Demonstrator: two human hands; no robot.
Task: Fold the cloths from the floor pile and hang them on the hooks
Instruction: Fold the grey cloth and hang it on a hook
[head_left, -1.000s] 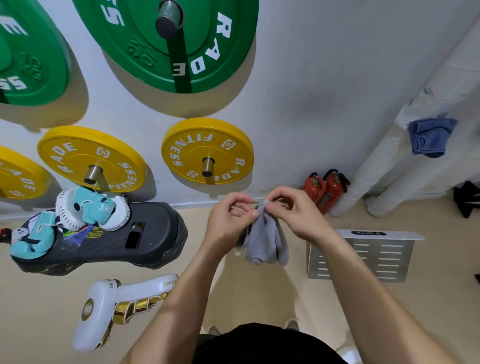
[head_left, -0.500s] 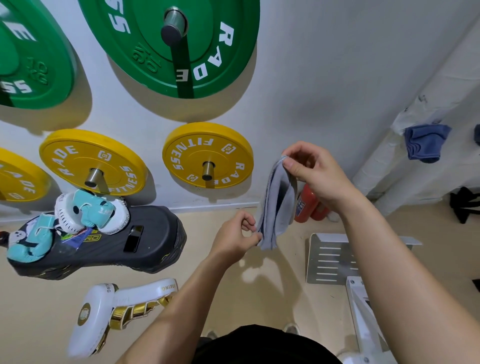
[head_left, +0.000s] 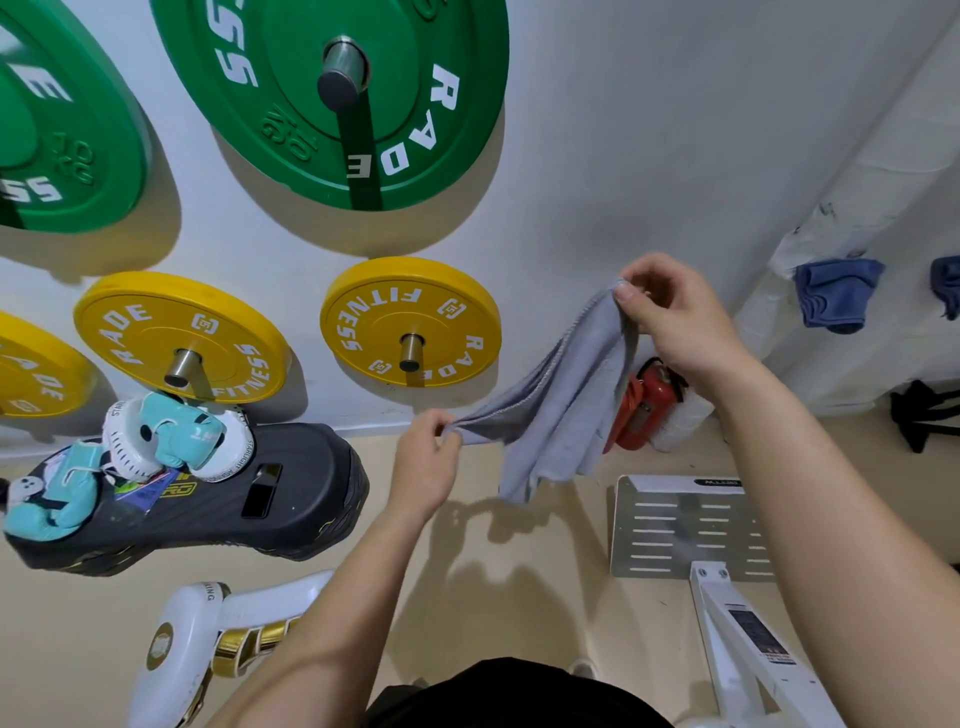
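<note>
The right hand (head_left: 680, 322) pinched the top corner of the grey cloth (head_left: 561, 410), the left hand (head_left: 423, 462) a lower corner, left of the fire extinguisher (head_left: 644, 410). Either light pinch slipping could spoil the fold.

We read RADE and FITNESS in white round the middle yellow plate (head_left: 410, 322), and the same two words round the yellow plate to its left (head_left: 182, 338). The big green plate (head_left: 332, 93) shows RADE and a trailing SS, the rest cut off by the frame's edge; its embossed figures seem to say 10 KG, though they blur. The green plate at the left edge (head_left: 52, 130) also shows SS. A white glove cuff (head_left: 234, 457) carries STARLIGHT, the black base (head_left: 234, 493) has gold letters RO, and the white pad (head_left: 192, 623) shows ING.
</note>
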